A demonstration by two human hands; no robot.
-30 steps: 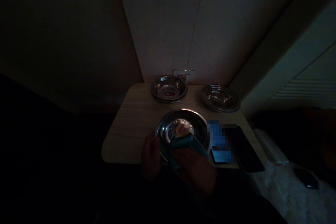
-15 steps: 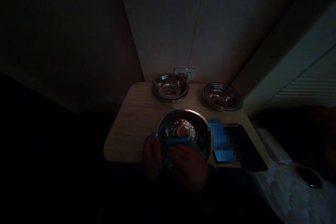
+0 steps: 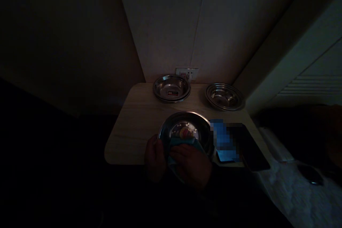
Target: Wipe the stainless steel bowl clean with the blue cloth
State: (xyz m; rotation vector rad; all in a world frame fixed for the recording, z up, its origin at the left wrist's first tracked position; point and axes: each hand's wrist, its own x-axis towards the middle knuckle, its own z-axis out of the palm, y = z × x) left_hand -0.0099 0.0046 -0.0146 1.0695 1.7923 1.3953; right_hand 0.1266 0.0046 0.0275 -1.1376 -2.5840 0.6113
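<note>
A shiny metal bowl [image 3: 204, 128] with a round yellow and red sticker on its inner bottom sits at the front of the small table. My left hand [image 3: 155, 157] is closed on its left rim, thumb on top. Inside the near side of the bowl lies a teal cloth [image 3: 184, 141]. My right hand [image 3: 190, 165] presses on the cloth, its fingers bent over it and pointing left. The palm side and part of the cloth are hidden beneath that hand. The light is dim.
Stacked metal bowls stand at the back left [image 3: 172, 87] and back right [image 3: 224, 96] of the wooden table [image 3: 128, 124]. A lit phone [image 3: 227, 146] and a dark tablet-like slab [image 3: 253, 149] lie right of the bowl. A wall socket [image 3: 187, 73] is behind.
My right hand and the cloth have shifted slightly within the bowl, and the cloth's upper edge lies differently. My left hand keeps its hold on the rim. The whole view has shifted a little.
</note>
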